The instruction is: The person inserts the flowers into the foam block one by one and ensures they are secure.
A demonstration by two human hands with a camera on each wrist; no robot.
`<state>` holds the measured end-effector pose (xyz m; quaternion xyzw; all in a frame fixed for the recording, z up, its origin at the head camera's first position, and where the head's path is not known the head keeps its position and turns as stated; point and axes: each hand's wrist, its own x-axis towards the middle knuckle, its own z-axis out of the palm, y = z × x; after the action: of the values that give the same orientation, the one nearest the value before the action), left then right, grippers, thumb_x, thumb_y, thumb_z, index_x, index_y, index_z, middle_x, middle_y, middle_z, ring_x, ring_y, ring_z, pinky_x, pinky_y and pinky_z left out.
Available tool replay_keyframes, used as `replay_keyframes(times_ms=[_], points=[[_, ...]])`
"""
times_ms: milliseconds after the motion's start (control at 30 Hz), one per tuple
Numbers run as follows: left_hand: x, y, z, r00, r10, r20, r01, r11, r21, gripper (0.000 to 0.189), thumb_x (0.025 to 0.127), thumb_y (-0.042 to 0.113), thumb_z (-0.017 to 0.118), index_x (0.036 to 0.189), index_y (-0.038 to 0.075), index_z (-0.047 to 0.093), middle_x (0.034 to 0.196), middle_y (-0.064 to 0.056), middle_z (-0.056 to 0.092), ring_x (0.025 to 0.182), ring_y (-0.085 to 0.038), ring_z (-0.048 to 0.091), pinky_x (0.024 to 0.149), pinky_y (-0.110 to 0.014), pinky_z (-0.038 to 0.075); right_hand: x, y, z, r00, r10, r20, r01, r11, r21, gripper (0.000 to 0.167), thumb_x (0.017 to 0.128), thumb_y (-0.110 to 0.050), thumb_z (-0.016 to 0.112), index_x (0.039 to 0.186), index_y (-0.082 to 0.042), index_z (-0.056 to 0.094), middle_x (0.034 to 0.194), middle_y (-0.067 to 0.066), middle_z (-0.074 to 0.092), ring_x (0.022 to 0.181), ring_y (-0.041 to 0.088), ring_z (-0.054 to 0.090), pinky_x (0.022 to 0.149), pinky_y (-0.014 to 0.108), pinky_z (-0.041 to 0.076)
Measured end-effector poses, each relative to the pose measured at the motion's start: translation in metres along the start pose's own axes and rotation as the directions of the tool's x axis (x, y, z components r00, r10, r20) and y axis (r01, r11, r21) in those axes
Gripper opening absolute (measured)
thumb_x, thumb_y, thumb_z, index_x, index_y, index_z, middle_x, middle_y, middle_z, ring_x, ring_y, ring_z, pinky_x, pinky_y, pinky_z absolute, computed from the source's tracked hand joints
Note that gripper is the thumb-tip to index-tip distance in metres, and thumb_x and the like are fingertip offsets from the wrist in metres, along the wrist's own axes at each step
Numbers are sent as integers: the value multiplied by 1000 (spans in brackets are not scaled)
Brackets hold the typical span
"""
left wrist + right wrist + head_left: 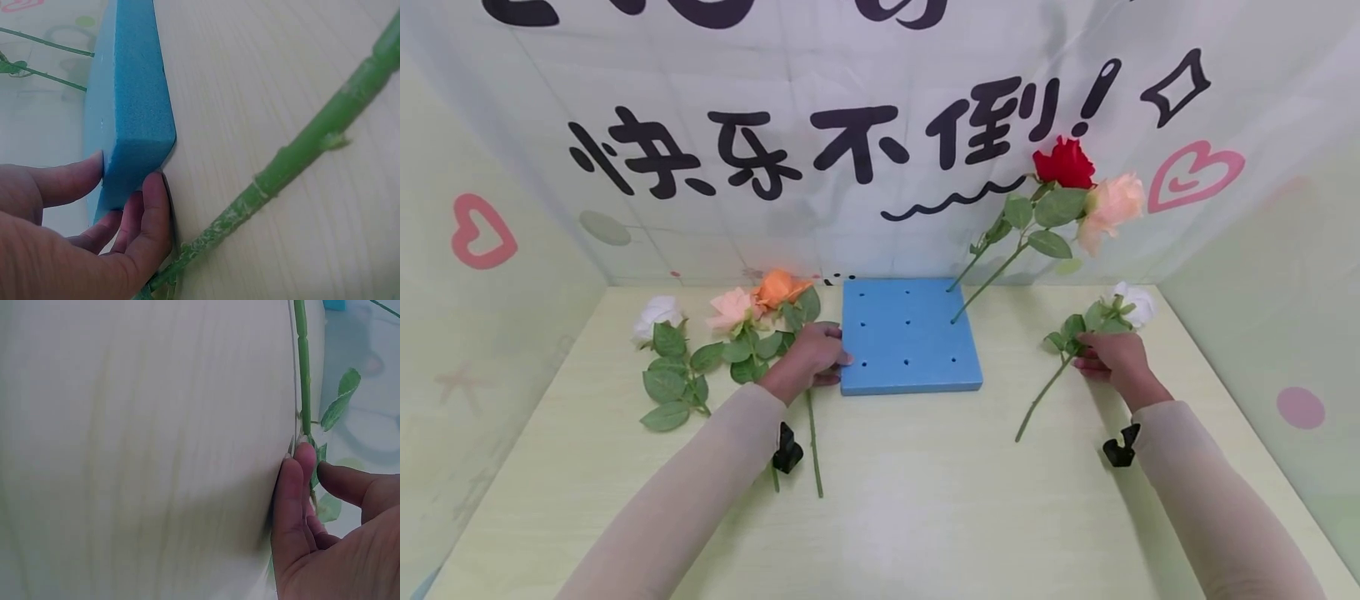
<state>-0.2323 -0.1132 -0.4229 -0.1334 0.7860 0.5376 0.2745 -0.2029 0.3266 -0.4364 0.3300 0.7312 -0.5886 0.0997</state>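
A square blue foam block [912,337] with rows of small holes lies on the table. My left hand [811,360] grips its left edge, thumb on the top face and fingers against the side, as the left wrist view shows. A red rose [1066,163] and a peach rose [1111,210] stand in holes on the block's right side, leaning right. On the right, my right hand [1112,360] pinches the stem of a white rose [1135,305] between thumb and fingers. Its green stem [304,375] lies close along the tabletop.
Left of the block lie a white rose [658,320], a pink rose [734,308] and an orange rose [779,287]; my left forearm partly covers their stems. A printed white backdrop [820,225] rises behind the table [910,483], with side panels left and right.
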Motion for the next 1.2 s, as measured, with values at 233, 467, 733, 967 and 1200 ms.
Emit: replay_keyframes(times_ms=[233,467,733,967,1200], points=[[-1,2,0,1000,2,0,-2,1000,3,63,93,1,60,151,11,36,119,-14,50,79,-21,52,69,-33,56,3,0,0,1000,10,6,-10,1000,28,13,94,-11,60,100,-6,51,64,-3,65,56,8,67,60,25,58],[-3,1,-1,1000,12,2,-12,1000,3,62,94,1,59,150,10,35,119,-14,49,80,-21,52,72,-34,56,1,-3,-3,999,51,19,-52,995,80,13,95,-13,60,101,-6,51,64,-3,67,58,9,67,63,25,58],[-3,1,0,1000,14,20,-14,1000,-2,62,94,1,59,151,9,35,113,-14,50,78,-22,52,73,-36,56,-9,-7,-13,1000,10,20,-15,963,269,9,95,-8,57,101,-3,52,66,0,67,57,11,66,61,26,58],[-4,2,-1,1000,9,10,-9,1000,5,63,93,1,60,150,10,35,106,-13,51,77,-22,52,71,-35,56,-14,-8,-21,995,-103,9,84,857,508,18,95,-1,56,81,-6,65,70,4,68,62,15,69,62,27,58],[-6,2,0,1000,18,-4,-18,1000,9,63,93,1,60,151,9,35,103,-13,53,77,-22,54,70,-35,56,-19,-9,-25,985,-172,-27,155,794,588,14,97,-4,57,86,-7,66,76,4,65,68,14,67,66,28,59]])
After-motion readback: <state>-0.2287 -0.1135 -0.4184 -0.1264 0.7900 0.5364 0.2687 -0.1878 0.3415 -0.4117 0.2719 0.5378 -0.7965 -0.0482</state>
